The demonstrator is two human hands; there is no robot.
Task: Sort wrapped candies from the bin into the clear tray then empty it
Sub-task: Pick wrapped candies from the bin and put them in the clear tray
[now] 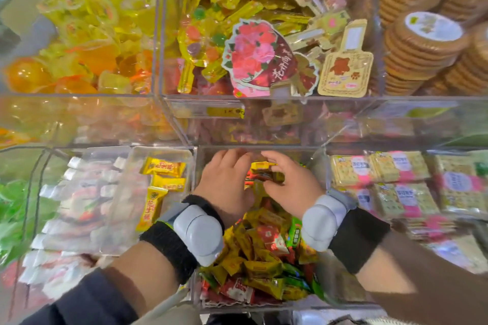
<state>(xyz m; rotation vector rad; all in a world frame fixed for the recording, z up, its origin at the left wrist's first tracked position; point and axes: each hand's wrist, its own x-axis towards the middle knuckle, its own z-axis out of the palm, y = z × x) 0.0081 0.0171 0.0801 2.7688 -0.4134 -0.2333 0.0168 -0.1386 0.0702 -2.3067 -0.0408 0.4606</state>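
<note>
Two hands down in the bin (320,295) at lower centre, buried among mixed wrapped candies (260,253). Left hand (224,185) is spread loose, holding nothing; right hand (290,185) pinches a dark candy (265,175). Clear tray (124,192) sits left, holding three yellow candies (163,166).

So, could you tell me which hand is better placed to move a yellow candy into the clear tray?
Left hand: it is nearer the clear plastic tray, which sits left of the candy bin.
</note>
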